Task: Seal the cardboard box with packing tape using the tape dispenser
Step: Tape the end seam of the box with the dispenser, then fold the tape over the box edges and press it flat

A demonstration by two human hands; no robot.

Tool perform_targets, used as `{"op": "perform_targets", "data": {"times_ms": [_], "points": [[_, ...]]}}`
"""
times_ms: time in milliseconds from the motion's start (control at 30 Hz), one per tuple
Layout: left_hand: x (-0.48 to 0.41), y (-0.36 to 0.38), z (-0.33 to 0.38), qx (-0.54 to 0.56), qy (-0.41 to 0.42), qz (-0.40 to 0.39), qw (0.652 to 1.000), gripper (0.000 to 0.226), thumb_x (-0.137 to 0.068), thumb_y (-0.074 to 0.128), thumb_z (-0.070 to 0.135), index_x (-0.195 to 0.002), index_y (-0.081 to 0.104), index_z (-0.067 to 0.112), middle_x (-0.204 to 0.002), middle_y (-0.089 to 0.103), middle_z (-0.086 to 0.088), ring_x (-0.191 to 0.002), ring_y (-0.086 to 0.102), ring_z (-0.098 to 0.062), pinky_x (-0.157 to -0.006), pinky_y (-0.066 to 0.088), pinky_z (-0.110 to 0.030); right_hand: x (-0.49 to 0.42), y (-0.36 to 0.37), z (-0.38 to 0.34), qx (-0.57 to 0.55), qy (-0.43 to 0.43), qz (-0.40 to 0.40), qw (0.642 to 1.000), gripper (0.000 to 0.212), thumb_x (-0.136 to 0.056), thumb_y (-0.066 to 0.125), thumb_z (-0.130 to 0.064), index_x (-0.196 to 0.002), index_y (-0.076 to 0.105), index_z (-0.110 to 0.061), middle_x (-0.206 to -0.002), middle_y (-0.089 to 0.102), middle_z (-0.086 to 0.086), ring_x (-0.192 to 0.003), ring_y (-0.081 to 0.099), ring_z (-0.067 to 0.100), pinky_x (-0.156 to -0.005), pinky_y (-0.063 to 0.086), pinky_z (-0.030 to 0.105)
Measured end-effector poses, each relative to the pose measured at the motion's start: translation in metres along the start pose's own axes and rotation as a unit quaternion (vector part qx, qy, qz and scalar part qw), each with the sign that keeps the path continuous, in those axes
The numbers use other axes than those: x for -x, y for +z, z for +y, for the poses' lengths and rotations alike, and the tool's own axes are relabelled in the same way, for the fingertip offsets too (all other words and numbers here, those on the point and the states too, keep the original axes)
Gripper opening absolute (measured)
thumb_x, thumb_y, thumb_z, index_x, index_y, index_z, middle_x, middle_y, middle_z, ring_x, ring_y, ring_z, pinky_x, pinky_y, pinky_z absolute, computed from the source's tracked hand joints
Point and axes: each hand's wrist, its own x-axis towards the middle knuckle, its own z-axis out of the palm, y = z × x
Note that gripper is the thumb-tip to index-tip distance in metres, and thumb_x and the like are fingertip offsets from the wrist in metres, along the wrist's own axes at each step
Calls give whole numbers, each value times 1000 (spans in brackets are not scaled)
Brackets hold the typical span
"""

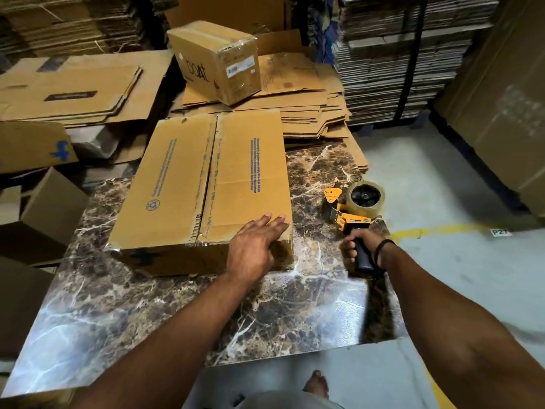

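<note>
Lying flat on the marble table (147,305), the cardboard box (177,184) has its long axis running near to far, the far end leaning slightly right. Its two top flaps are closed and meet at a centre seam (211,175) along that same line, where glossy tape shows. The left hand (253,249) rests on the box's near right corner, fingers straight and relaxed, grasping nothing. Just right of the box, the tape dispenser (351,211) sits on the table, its black handle (362,255) pointing near and its tape roll (365,199) at the far end. The right hand (358,242) is curled round that handle. Beyond the table, a smaller sealed box (215,60) stands on flattened cartons (295,93).
</note>
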Motion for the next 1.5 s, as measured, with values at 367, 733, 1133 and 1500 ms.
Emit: {"op": "perform_targets", "data": {"times_ms": [367, 733, 1133, 1500], "points": [[-7, -13, -2, -43, -23, -71, 996, 61, -86, 61, 22, -138, 35, 42, -144, 37, 16, -131, 40, -9, -103, 41, -34, 19, 10, -11, 396, -67, 360, 842, 59, -69, 78, -46, -102, 56, -3, -96, 60, 14, -92, 60, 32, -68, 43, 37], [-7, -14, -27, -67, 111, -118, 985, 77, -84, 63, 38, -148, 22, 28, -154, 19, 10, -143, 17, -15, -115, 10, -35, 65, 154, 36, 390, -505, 279, 718, 50, -95, 42, -29, -142, 43, -11, -149, 40, 4, -140, 31, 13, -115, 22, 28], [-9, -13, -23, -114, 86, -145, 979, 89, -87, 56, 49, -150, 3, 15, -158, 1, -2, -145, 3, -20, -115, 6, -36, 29, 174, 82, 203, -379, 114, 896, 60, -98, 26, -42, -152, 5, -25, -154, 10, -13, -139, 8, 0, -109, 12, 12], [-11, -20, -30, -35, 121, -167, 978, 82, -84, 66, 34, -148, 17, 24, -157, 9, 7, -144, 2, -13, -116, 1, -33, 19, 196, 99, 236, -369, 212, 874, 95, -82, 56, -10, -146, -3, -49, -135, 55, -1, -117, 56, 16, -100, 45, 36]]}}
